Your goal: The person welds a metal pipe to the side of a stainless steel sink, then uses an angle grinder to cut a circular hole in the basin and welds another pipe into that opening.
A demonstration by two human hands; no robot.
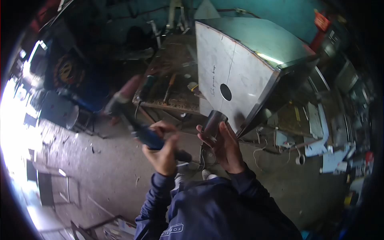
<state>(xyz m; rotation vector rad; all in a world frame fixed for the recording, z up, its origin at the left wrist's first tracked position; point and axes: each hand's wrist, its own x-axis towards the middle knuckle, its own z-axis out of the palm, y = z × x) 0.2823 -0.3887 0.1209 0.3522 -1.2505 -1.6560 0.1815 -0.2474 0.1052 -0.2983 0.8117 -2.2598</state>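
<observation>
"Around the workshop, what stands where?"

"Teal wall (276, 10) at twelve o'clock, hard daylight glaring at nine, scuffed concrete floor (112, 160) littered with small scraps. The bench (182, 96) sits toward eleven, its top dark and rough-looking."

"And near it?"

"A big metal box (240, 66) at one o'clock, with handwriting and a round hole (226, 92) on its pale face. What holds it up, I can't tell."

"The hands?"

"At nine, the left hand (162, 152) has its fingers wrapped round a blue-handled tool (148, 136), too blurred to name. I'd judge it stiff and head-heavy, so the grip is the place to hold. An orange-handled screwdriver (170, 86) lies on the bench."

"Smallest last?"

"A short pipe (216, 120), just off centre toward three, tilted below the hole. The right hand (228, 150) has its thumb and fingers cupped around it."

"How would it handle?"

"Rigid, fairly weighty for its size, probably slick if oily. Take it round the middle; the rims may be sharp."
</observation>
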